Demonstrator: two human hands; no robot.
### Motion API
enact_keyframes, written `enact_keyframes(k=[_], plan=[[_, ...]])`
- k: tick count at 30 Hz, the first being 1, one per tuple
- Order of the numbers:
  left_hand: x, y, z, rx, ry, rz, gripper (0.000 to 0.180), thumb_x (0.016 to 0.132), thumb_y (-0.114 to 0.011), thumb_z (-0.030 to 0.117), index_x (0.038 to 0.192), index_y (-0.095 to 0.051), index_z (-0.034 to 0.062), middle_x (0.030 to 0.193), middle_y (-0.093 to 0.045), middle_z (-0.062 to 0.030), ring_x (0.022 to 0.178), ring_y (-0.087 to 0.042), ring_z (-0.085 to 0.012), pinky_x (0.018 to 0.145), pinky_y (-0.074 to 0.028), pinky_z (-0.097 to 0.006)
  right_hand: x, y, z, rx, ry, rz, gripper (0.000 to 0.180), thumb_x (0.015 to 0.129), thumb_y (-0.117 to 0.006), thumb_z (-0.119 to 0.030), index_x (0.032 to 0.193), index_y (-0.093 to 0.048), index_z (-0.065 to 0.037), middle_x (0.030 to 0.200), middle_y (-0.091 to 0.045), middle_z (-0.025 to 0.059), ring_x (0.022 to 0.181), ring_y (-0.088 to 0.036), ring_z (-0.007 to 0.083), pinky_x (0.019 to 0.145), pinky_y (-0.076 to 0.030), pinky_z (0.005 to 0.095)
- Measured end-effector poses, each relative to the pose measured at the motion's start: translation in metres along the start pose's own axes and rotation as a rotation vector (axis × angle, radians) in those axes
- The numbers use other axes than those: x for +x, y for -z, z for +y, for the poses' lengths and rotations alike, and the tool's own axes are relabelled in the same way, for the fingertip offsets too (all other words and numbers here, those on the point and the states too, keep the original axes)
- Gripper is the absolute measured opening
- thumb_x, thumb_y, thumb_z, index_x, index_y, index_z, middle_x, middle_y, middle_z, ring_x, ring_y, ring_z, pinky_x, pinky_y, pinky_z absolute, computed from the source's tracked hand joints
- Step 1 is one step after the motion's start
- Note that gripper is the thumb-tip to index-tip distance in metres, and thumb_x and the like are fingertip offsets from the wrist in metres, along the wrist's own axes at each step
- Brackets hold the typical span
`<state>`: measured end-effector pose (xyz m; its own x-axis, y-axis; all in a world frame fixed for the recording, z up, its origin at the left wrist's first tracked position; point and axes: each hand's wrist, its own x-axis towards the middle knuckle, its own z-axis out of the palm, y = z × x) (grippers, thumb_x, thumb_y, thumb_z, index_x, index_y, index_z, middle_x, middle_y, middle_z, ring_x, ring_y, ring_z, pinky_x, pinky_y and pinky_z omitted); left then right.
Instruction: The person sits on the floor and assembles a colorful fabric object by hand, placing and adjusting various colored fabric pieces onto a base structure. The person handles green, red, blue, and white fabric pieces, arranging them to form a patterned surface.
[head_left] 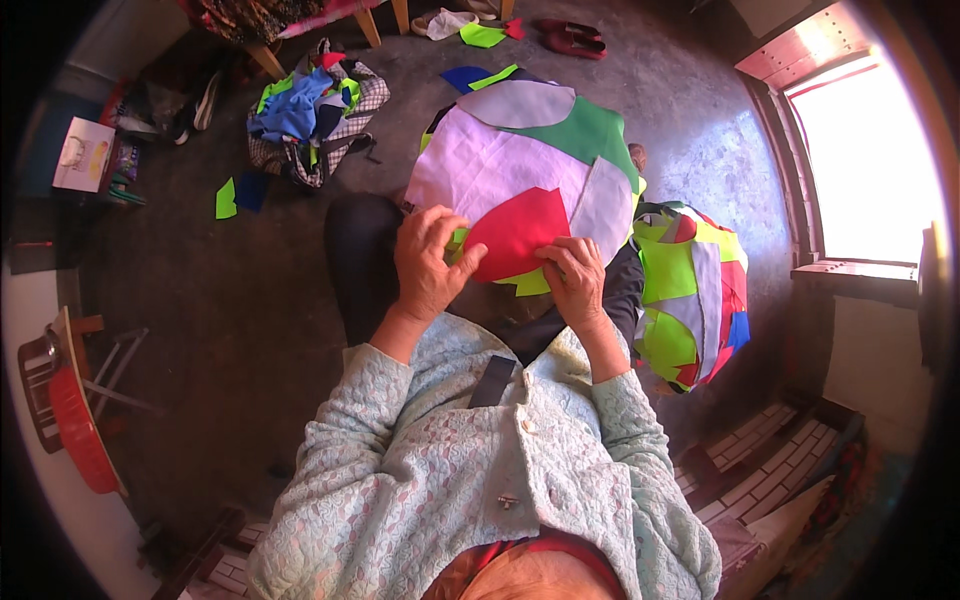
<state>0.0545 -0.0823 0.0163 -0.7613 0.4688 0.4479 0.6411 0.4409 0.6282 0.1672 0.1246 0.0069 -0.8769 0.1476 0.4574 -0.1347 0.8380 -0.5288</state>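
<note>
Red cloth piece [520, 232]: long axis, narrow end toward one o'clock. Hands apart: right hand [577, 282] pinching it, left hand's [426, 265] grip unclear. Cloth pile [480, 165] beneath; bundle [672, 270], four o'clock.

Shows at the centre of the frame a bright red, flat piece of cloth [522, 232] with a curved left side and a straighter right one. Rests on a broad, rounded spread of lilac, grey, green and neon-yellow cloth pieces [480, 165], upper centre. Covers part of the lilac; leaves neon yellow peeking out below.
</note>
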Motion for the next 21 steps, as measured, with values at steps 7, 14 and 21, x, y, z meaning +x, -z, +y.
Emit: enact_keyframes(k=[7,14,21], plan=[[-0.003,-0.01,0.032,0.11,-0.247,-0.1,0.061,0.07,-0.076,0.045,0.116,-0.057,0.0097,0.129,-0.051,-0.0107,0.123,-0.047,-0.0308,0.105,-0.03,-0.052,0.021,0.009,-0.017,-0.041,0.095,0.079,0.022,0.071,-0.072,-0.012,0.092,-0.065,-0.012,0.107,-0.062,0.0054,0.099,-0.058,0.027,0.085,-0.041,0.0389],[0.015,0.0,0.036,-0.016,-0.239,0.073,0.018,0.075,-0.066,0.005,0.092,-0.066,0.0102,0.106,-0.063,-0.007,0.109,-0.057,-0.0299,0.099,-0.039,-0.049,0.036,0.028,-0.024,-0.057,0.182,0.129,0.019,0.076,-0.07,-0.01,0.093,-0.062,-0.01,0.101,-0.065,0.0044,0.091,-0.061,0.0243,0.087,-0.041,0.0401],[0.003,0.021,0.046,-0.58,0.142,-0.321,0.012,0.087,-0.064,0.008,0.098,-0.066,0.0049,0.086,-0.066,-0.0028,0.077,-0.062,-0.0157,0.073,-0.05,-0.03,0.031,0.06,-0.036,0.397,-0.107,0.004,0.02,0.077,-0.069,0.005,0.092,-0.062,-0.005,0.088,-0.067,0.0049,0.075,-0.064,0.0165,0.07,-0.048,0.0299]])
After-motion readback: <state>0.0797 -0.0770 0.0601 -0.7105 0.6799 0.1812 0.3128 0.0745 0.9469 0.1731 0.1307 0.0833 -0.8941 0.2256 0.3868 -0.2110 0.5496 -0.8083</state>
